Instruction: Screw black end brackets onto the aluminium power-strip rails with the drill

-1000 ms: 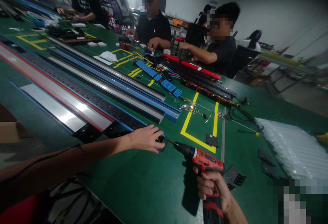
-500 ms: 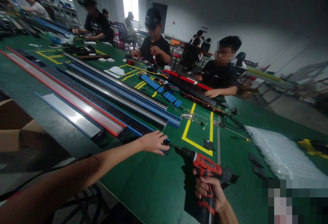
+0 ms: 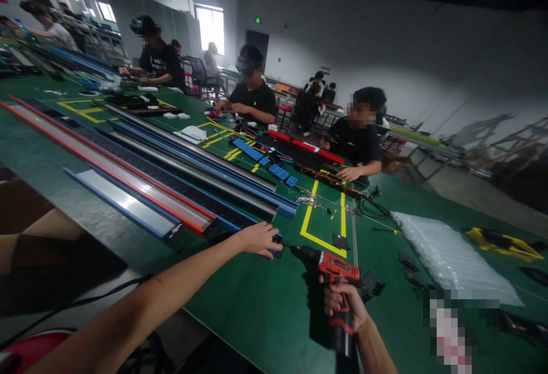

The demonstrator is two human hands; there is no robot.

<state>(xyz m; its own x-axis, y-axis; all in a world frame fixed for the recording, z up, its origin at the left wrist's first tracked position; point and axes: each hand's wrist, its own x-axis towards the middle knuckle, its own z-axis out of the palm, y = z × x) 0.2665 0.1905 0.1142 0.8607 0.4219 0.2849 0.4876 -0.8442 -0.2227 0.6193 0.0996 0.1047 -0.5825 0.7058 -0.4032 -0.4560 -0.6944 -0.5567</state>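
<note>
My right hand (image 3: pixel 345 305) is closed around the grip of a red and black cordless drill (image 3: pixel 340 266), its bit pointing left. My left hand (image 3: pixel 259 238) wraps over the near end of a long black strip with blue edges (image 3: pixel 184 194). Under its fingertips shows a small black end cap (image 3: pixel 277 244). The drill bit reaches close to this cap; whether it touches a screw is too small to tell. Alongside the strip lie a red-edged channel (image 3: pixel 149 191) and a shorter blue-edged channel (image 3: pixel 124 200).
Blue and silver rails (image 3: pixel 240 183) lie beyond the strip. Blue socket pieces (image 3: pixel 280 172), small metal parts (image 3: pixel 306 200) and a bubble-wrapped pack (image 3: pixel 449 257) are on the green table (image 3: pixel 240 317). Black brackets (image 3: pixel 371 287) sit behind the drill. Several co-workers sit across the table.
The camera view has shifted slightly, tilting upward. Both hands keep their holds, and the drill stays at the cap. Across the table, a co-worker's raised hand has come down.
</note>
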